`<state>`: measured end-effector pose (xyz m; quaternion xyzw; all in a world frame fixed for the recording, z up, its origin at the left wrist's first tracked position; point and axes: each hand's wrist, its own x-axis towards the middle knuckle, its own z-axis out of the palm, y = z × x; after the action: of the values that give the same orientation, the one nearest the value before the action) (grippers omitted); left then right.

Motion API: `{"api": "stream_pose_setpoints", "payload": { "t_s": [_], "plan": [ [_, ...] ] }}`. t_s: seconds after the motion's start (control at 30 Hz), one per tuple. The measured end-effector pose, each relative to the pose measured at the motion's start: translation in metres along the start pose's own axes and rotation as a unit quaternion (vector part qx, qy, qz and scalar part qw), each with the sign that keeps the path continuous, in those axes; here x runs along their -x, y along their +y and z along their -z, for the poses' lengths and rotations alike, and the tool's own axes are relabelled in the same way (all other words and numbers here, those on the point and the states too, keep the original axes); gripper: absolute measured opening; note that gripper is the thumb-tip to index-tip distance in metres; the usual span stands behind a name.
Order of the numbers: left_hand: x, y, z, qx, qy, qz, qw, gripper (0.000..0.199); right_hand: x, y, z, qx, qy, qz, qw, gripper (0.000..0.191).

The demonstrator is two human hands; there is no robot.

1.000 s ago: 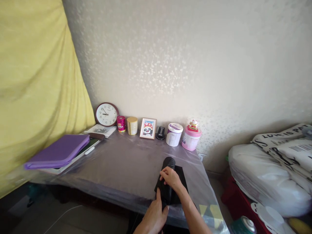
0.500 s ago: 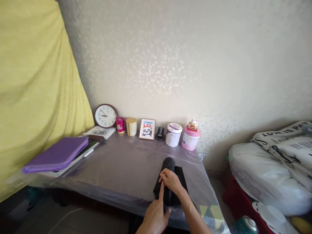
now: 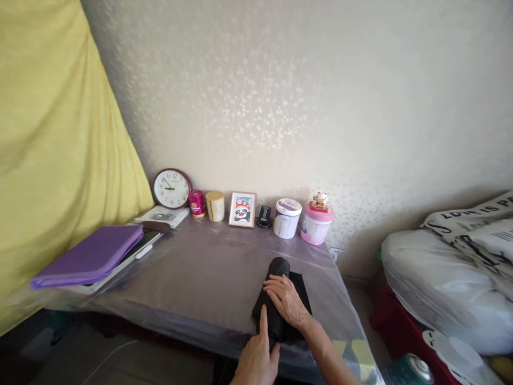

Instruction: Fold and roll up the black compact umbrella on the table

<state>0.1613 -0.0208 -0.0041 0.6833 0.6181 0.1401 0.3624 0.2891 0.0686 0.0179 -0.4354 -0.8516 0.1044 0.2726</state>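
A black roll of smooth, soft-looking material (image 3: 279, 265) lies lengthwise near the table's front edge, over a flat black piece (image 3: 301, 286) that shows on its right. My right hand (image 3: 286, 300) is laid across the roll, its fingers together and curving over the top to the left side. At the near end, my left hand (image 3: 258, 355) grips the roll, index finger stretched along its left side and thumb by the end. The other fingers of that hand are mostly hidden. Dark material hangs below the table edge between my forearms.
A clear sheet covers the table (image 3: 200, 278). Along the wall stand a clock (image 3: 172, 188), tins, a picture frame (image 3: 242, 209), a white tub (image 3: 287, 218) and a pink tub (image 3: 316, 223) with a cat figurine. A purple folder (image 3: 90, 254) lies left; bags (image 3: 449, 289) are piled right.
My right hand has gone from bunched fingers near my left fingertip to lying flatter across the roll. My left hand has shifted slightly right and down. The view has tilted a little.
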Motion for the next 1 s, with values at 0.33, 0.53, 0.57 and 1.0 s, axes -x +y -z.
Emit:
{"api": "stream_pose_setpoints", "payload": {
  "t_s": [0.33,0.53,0.57,1.0],
  "plan": [
    [-0.002,-0.001,0.003,-0.002,-0.017,0.024,1.0,0.072,-0.061,0.062,-0.012,0.026,0.042,-0.138,0.989,0.026],
    [-0.002,-0.006,-0.001,0.05,0.003,-0.002,0.999,0.072,-0.03,0.087,0.016,0.02,0.126,-0.314,0.941,0.038],
    [-0.002,-0.006,0.0,0.062,0.005,-0.002,0.998,0.071,-0.018,0.09,0.02,0.013,0.13,-0.335,0.933,0.041],
    [0.007,0.001,0.008,0.134,0.0,0.013,0.991,0.074,0.063,0.035,0.019,-0.065,0.112,-0.366,0.922,0.04]
  ]
}}
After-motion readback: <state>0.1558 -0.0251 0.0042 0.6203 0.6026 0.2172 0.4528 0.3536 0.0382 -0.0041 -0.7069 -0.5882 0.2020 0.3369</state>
